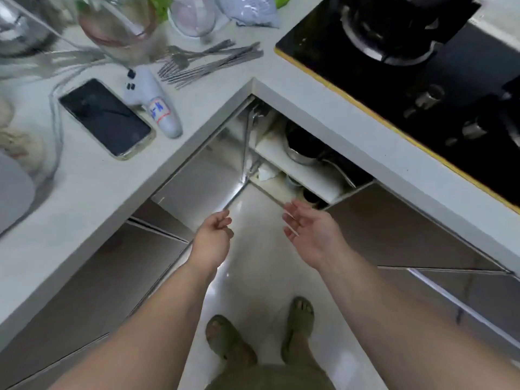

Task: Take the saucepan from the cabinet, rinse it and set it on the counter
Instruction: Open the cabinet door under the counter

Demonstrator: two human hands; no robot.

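We locate the saucepan point(302, 147) inside the open corner cabinet point(281, 161), right of frame centre. It sits on the upper white shelf point(323, 178), its interior dark and its steel wall visible at the lower rim. A thin curved handle runs from it toward the lower right, under the edge of the tabletop point(92, 187). We cannot tell what the small dark items on the level below the shelf are.

The cabinet door point(202, 181) stands swung open to the left of the opening. Our left hand point(215, 235) is curled around the door's lower metal edge, fingers closed on it. Our right hand point(309, 232) is spread wide, palm facing left, holding nothing; it is positioned just below the cabinet opening and apart from the saucepan.

On the tabletop in the upper left of the frame we note a phone point(107, 118) lying face up, a white handheld device point(154, 104) just beside it, and a bundle of forks and chopsticks point(208, 63) above. A black gas hob point(422, 88) occupies the upper right. At the bottom centre, both feet in green sandals point(299, 319) stand on the pale tiled floor point(259, 263).
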